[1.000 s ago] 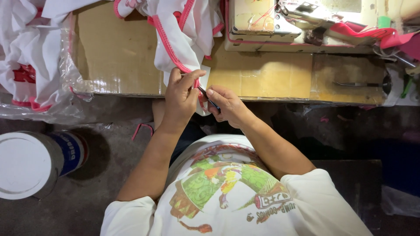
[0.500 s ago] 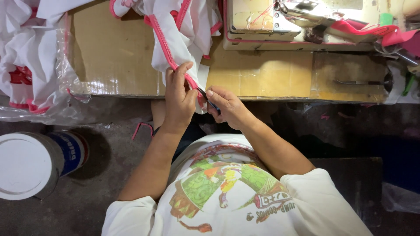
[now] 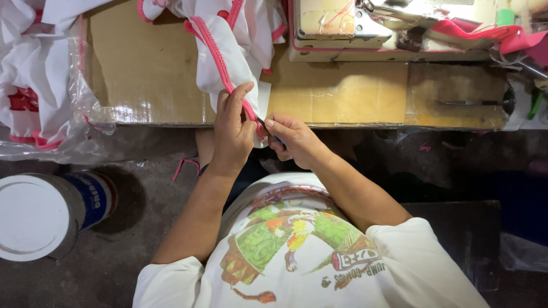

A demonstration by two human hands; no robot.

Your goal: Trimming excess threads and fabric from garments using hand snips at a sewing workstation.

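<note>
A white garment with pink trim (image 3: 228, 51) hangs over the front edge of the wooden table (image 3: 342, 94). My left hand (image 3: 231, 134) pinches the pink trimmed edge of the garment between thumb and fingers. My right hand (image 3: 294, 140) is close beside it, gripping a small dark snipping tool (image 3: 268, 126) whose tip touches the trim by my left thumb. Most of the tool is hidden in my fist.
A sewing machine (image 3: 354, 28) with pink cloth (image 3: 491, 34) stands at the table's back right. Tweezers (image 3: 474, 102) lie on the table at right. A plastic bag of white and pink garments (image 3: 34, 91) sits at left. A white-lidded bucket (image 3: 40, 214) stands on the floor.
Both hands have stayed together at the table's edge. The garment has shifted slightly through my left fingers, and the view has drifted a little.
</note>
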